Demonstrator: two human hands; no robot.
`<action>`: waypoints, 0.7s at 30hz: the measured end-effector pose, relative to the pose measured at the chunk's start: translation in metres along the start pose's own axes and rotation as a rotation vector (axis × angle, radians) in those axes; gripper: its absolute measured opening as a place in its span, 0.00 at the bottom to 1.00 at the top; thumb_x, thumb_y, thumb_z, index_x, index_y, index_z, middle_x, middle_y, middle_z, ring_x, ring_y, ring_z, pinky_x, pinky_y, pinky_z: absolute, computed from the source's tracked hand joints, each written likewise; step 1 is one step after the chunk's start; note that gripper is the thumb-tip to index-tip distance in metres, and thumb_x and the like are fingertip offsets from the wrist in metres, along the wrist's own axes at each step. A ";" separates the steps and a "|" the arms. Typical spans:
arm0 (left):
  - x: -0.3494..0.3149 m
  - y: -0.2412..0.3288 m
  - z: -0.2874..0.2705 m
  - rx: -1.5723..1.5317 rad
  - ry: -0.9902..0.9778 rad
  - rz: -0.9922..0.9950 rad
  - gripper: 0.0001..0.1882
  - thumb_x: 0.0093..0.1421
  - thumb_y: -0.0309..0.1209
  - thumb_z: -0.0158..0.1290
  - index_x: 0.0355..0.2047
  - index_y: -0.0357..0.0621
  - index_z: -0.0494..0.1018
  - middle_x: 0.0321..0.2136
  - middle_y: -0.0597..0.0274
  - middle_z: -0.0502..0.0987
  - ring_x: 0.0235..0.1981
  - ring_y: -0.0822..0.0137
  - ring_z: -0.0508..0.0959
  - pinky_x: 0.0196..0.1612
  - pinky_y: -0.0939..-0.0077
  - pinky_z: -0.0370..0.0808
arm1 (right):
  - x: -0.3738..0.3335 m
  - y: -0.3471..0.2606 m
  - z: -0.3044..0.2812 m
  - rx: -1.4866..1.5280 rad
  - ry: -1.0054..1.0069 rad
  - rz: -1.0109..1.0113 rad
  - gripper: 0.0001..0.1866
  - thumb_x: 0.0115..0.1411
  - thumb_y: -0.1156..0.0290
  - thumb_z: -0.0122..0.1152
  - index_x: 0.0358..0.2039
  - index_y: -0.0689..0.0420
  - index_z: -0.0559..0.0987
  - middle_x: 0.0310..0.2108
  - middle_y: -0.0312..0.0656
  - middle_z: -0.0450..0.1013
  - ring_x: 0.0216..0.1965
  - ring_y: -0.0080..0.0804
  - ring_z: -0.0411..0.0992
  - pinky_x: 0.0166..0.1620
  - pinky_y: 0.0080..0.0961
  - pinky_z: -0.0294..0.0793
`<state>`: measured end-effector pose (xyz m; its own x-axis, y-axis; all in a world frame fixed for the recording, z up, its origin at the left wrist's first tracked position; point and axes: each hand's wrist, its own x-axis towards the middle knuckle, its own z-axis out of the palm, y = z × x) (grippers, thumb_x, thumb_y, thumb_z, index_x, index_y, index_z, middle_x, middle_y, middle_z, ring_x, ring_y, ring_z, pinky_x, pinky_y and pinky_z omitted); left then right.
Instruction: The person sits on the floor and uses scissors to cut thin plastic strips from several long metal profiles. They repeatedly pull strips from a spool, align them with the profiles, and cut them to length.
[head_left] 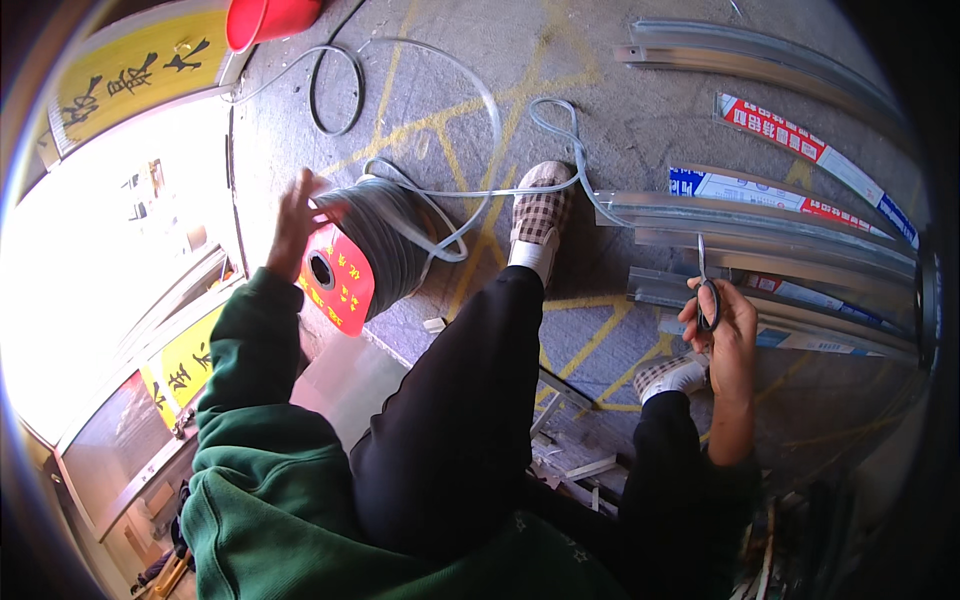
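Observation:
A spool [341, 275] with a red end disc stands on the floor at my left, wound with grey flexible strip [388, 238]. My left hand [292, 222] is raised at the spool's upper left edge, fingers apart and slightly blurred; nothing shows between them. Whether the fingertips touch the disc I cannot tell. On the right, my right hand [733, 325] grips a pair of scissors [709, 303] by the dark handles, blades pointing away from me. From the spool, a loose length of pale strip [480, 192] runs rightward past my shoe to the metal profiles.
Long metal profiles [760, 225] lie in stacks at the right, some with printed film; another bundle [740, 50] is farther off. Loops of strip [350, 125] spread over the floor near a red bucket [268, 22]. Offcuts [590, 468] lie between my legs.

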<state>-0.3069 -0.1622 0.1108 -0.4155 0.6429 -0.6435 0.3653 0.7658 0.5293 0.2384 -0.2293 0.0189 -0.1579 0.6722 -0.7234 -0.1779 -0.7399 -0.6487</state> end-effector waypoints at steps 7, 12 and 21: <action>0.002 -0.163 0.092 0.652 -0.230 0.370 0.27 0.59 0.37 0.58 0.55 0.37 0.68 0.49 0.46 0.76 0.50 0.46 0.78 0.51 0.57 0.76 | 0.000 -0.002 0.000 -0.023 -0.007 0.005 0.10 0.68 0.70 0.54 0.44 0.60 0.79 0.25 0.40 0.76 0.21 0.18 0.72 0.20 0.12 0.64; 0.003 -0.187 0.154 0.826 -0.243 0.390 0.30 0.53 0.42 0.63 0.52 0.41 0.68 0.44 0.47 0.74 0.48 0.45 0.75 0.50 0.55 0.73 | -0.001 -0.003 0.002 -0.023 -0.001 0.021 0.10 0.68 0.70 0.54 0.44 0.60 0.79 0.25 0.40 0.76 0.20 0.18 0.72 0.20 0.12 0.64; -0.016 -0.231 0.170 0.797 -0.281 0.491 0.15 0.58 0.43 0.59 0.31 0.43 0.77 0.32 0.50 0.76 0.37 0.50 0.77 0.40 0.56 0.73 | -0.002 -0.005 0.003 -0.023 -0.004 0.023 0.10 0.69 0.67 0.55 0.44 0.60 0.79 0.25 0.40 0.76 0.21 0.18 0.72 0.21 0.13 0.64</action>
<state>-0.2426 -0.3520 -0.0947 0.1092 0.7816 -0.6141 0.9437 0.1125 0.3110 0.2370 -0.2266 0.0238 -0.1661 0.6551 -0.7370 -0.1519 -0.7555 -0.6373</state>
